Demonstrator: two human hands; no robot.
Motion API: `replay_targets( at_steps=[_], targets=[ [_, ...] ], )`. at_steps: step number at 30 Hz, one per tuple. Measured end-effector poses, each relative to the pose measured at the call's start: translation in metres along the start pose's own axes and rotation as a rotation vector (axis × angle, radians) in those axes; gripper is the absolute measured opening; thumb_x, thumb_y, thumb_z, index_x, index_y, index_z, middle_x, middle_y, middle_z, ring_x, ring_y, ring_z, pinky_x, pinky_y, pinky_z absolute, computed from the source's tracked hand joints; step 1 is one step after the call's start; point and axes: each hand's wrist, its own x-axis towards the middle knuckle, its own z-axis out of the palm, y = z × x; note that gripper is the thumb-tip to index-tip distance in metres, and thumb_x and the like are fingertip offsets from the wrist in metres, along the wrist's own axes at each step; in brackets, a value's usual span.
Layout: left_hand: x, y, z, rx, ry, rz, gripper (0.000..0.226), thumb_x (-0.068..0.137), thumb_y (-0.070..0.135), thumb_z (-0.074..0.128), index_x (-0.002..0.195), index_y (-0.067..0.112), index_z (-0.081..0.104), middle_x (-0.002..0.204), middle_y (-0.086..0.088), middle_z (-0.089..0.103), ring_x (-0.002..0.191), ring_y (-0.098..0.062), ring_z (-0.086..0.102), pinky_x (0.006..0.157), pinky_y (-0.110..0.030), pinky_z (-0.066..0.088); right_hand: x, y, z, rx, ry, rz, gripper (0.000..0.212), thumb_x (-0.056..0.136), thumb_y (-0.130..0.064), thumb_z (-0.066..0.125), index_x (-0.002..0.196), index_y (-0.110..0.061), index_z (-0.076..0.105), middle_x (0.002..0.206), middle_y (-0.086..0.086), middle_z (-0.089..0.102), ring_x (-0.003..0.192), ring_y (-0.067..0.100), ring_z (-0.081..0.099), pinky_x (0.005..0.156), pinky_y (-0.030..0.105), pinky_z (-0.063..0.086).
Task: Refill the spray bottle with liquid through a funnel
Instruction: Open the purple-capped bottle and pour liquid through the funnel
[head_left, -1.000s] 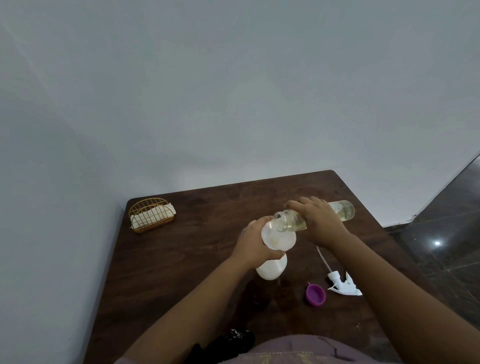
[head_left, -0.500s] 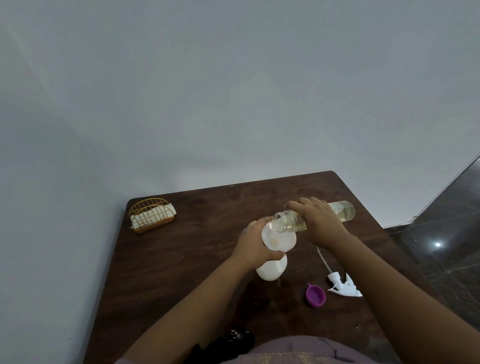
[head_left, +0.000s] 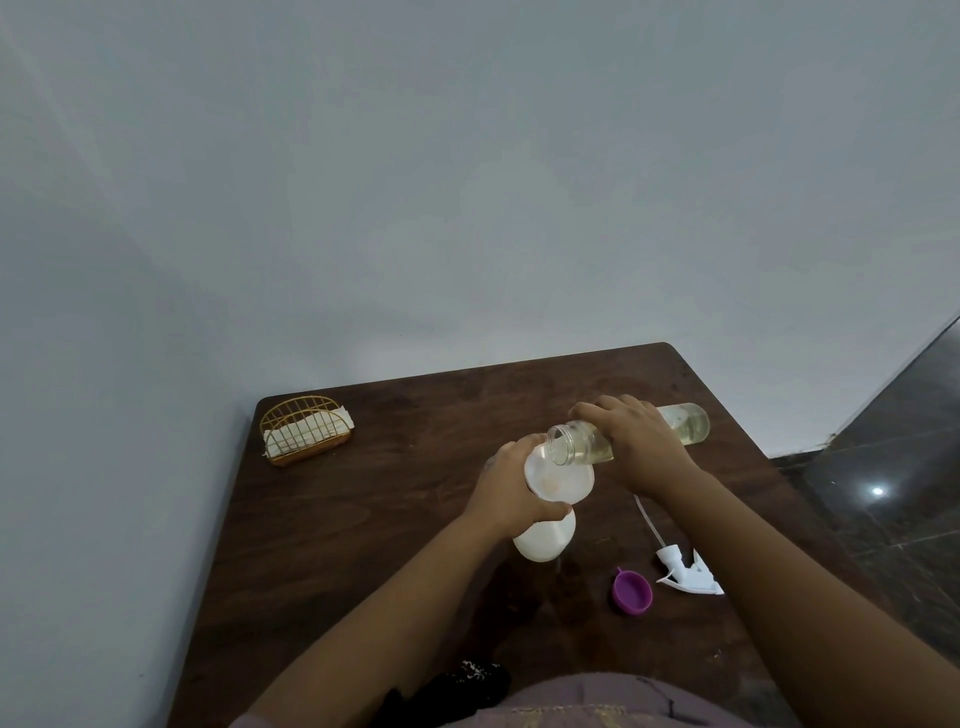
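A white spray bottle (head_left: 545, 538) stands on the dark wooden table (head_left: 389, 519) with a white funnel (head_left: 558, 480) seated in its neck. My left hand (head_left: 511, 486) grips the bottle's neck just under the funnel. My right hand (head_left: 636, 447) holds a clear bottle (head_left: 685, 423) of pale yellow liquid, tipped almost level, its open mouth over the funnel's far rim. Some pale liquid lies in the funnel bowl. The spray bottle's white trigger head (head_left: 688, 569) with its dip tube lies on the table to the right.
A purple cap (head_left: 631, 592) lies beside the trigger head. A gold wire holder (head_left: 304, 428) with white napkins sits at the far left corner. A grey wall runs behind the table, and dark tiled floor (head_left: 893, 483) shows on the right.
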Motion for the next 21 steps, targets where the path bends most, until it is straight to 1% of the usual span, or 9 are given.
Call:
replay_targets(
  at_steps=[3,7,10,17,21],
  targets=[
    [-0.0005,0.0,-0.0003,0.0,-0.002,-0.004,0.082,0.062,0.041,0.086,0.134,0.033,0.048,0.127,0.008,0.058,0.113,-0.014,0.054,0.095,-0.039,0.052,0.0002,-0.0003,-0.0001,-0.001,-0.004,0.003,0.04,0.081,-0.012,0.065,0.114,-0.032,0.055,0.101,-0.008,0.059,0.093,0.017,0.05,0.088,0.034,0.041],
    [-0.0004,-0.0001,-0.0001,0.003,-0.006,-0.013,0.082,0.061,0.043,0.085,0.134,0.033,0.048,0.126,0.008,0.058,0.112,-0.014,0.054,0.095,-0.041,0.052,0.0001,0.0001,0.0002,-0.004,-0.008,0.007,0.041,0.08,-0.013,0.066,0.114,-0.033,0.055,0.1,-0.009,0.058,0.093,0.017,0.05,0.085,0.031,0.037],
    [-0.0001,-0.0001,0.0001,0.007,-0.003,-0.007,0.082,0.061,0.043,0.085,0.133,0.033,0.048,0.126,0.008,0.058,0.112,-0.013,0.054,0.095,-0.042,0.052,0.0003,0.0018,0.0021,-0.011,-0.01,0.01,0.041,0.079,-0.015,0.068,0.112,-0.035,0.054,0.1,-0.009,0.059,0.092,0.017,0.051,0.084,0.031,0.038],
    [-0.0006,-0.0001,-0.0001,0.009,-0.003,-0.005,0.081,0.063,0.04,0.086,0.134,0.032,0.048,0.127,0.007,0.058,0.112,-0.013,0.054,0.095,-0.039,0.051,-0.0021,0.0015,0.003,-0.015,-0.009,0.014,0.041,0.079,-0.014,0.067,0.113,-0.032,0.055,0.099,-0.008,0.058,0.092,0.018,0.051,0.085,0.032,0.038],
    [-0.0012,0.0006,-0.0005,0.005,-0.004,-0.011,0.083,0.063,0.04,0.087,0.135,0.031,0.048,0.127,0.007,0.058,0.112,-0.013,0.054,0.095,-0.039,0.051,-0.0031,0.0016,0.0029,-0.018,-0.002,0.01,0.041,0.078,-0.016,0.069,0.113,-0.032,0.056,0.098,-0.007,0.059,0.091,0.019,0.051,0.083,0.032,0.038]
  ],
)
